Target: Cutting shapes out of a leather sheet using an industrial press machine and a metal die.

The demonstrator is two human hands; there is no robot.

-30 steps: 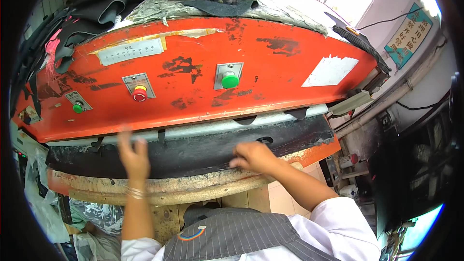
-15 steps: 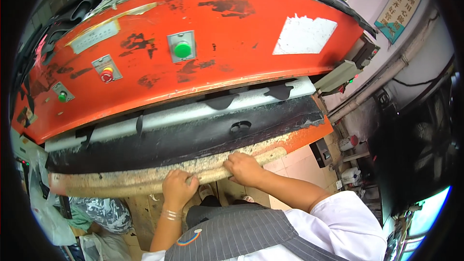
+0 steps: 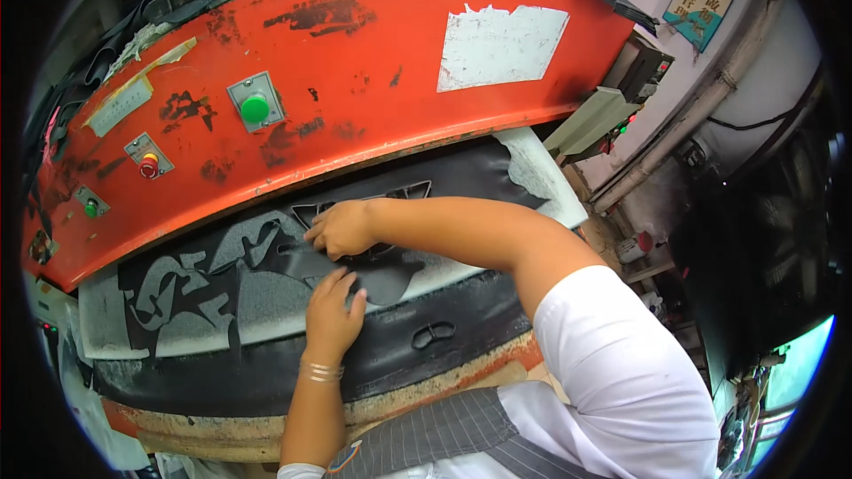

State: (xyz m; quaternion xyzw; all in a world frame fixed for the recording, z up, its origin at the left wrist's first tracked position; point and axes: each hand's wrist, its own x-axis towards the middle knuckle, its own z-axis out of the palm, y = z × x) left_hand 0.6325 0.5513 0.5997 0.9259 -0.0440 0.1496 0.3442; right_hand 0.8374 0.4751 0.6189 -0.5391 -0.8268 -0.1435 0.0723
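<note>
A black sheet [image 3: 461,167] with cut-out gaps lies on a white cutting board [image 3: 555,179] under the front of a red press [image 3: 373,62]. My right hand [image 3: 344,227] reaches across, fingers curled down on a thin-walled metal cutting die [image 3: 417,190], partly hidden beneath it. My left hand [image 3: 335,315] lies just nearer, palm down, fingers stretched out and tips touching a loose black flap of the sheet [image 3: 390,282]. A small looped metal die [image 3: 433,334] rests on the dark front pad [image 3: 479,315].
A worn padded edge [image 3: 213,435] runs along the front. On the press are a green button [image 3: 255,108], a red knob [image 3: 149,166] and another green button [image 3: 91,208]. A control box [image 3: 639,71] stands at the right, and plastic bags [image 3: 98,426] hang at lower left.
Both hands have left the padded front edge and moved forward onto the sheet. The white board now shows much farther out from under the press, over the dark pad. The view has shifted.
</note>
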